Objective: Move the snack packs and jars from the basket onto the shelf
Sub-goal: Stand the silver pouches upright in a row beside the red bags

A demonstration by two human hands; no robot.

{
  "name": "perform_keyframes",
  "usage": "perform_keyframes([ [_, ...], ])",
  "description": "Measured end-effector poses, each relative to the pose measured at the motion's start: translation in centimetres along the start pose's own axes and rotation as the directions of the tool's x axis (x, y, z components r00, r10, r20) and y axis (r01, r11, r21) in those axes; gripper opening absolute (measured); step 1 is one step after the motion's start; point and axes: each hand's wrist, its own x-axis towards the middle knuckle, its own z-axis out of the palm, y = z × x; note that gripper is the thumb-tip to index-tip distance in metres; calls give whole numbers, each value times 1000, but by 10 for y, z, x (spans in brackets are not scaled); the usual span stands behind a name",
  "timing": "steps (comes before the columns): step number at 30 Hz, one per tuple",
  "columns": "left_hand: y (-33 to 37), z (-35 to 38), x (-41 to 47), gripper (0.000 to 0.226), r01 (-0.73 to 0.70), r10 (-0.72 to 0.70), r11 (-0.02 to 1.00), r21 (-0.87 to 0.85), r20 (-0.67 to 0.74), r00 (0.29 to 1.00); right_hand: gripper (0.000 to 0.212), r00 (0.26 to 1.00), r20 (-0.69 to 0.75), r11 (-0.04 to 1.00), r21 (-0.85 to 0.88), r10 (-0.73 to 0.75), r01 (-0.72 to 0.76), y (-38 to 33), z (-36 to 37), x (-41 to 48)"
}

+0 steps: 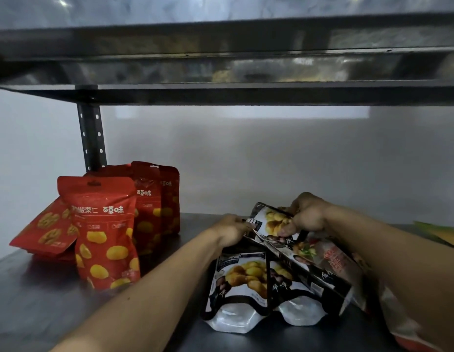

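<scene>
Several black-and-white snack packs (240,283) printed with yellow nuts stand on the dark shelf board (38,308) at lower right. My left hand (231,231) grips the top edges of the packs behind the front ones. My right hand (306,215) pinches the top of a tilted black-and-white pack (271,219) that leans over the others. Several red snack packs (106,232) with yellow chestnuts stand to the left, one lying flat behind them. No jar or basket is in view.
A black perforated upright post (91,138) rises behind the red packs. The shelf above (221,95) hangs low overhead. A grey wall closes the back. A reddish pack (340,260) lies under my right forearm, and something yellow-green (439,231) shows at the right edge.
</scene>
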Motion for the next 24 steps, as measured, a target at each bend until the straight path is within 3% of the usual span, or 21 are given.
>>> perform_keyframes([
  [4,3,-6,-1,52,-41,17,991,-130,-178,984,68,992,-88,996,19,-85,87,-4,-1,3],
  [12,6,-33,-12,69,-236,173,946,-222,-271,947,71,965,-209,956,213,-157,201,-40,16,11],
  [16,7,-52,-18,98,-359,290,923,-140,-360,887,70,954,-237,930,275,-181,245,-60,33,14],
  [21,-13,-73,-19,97,-429,366,901,-66,-416,832,37,968,-120,914,320,-223,250,-78,55,24],
  [24,-29,-80,-20,102,-454,416,891,12,-423,805,35,967,-93,908,332,-239,257,-84,65,30],
])
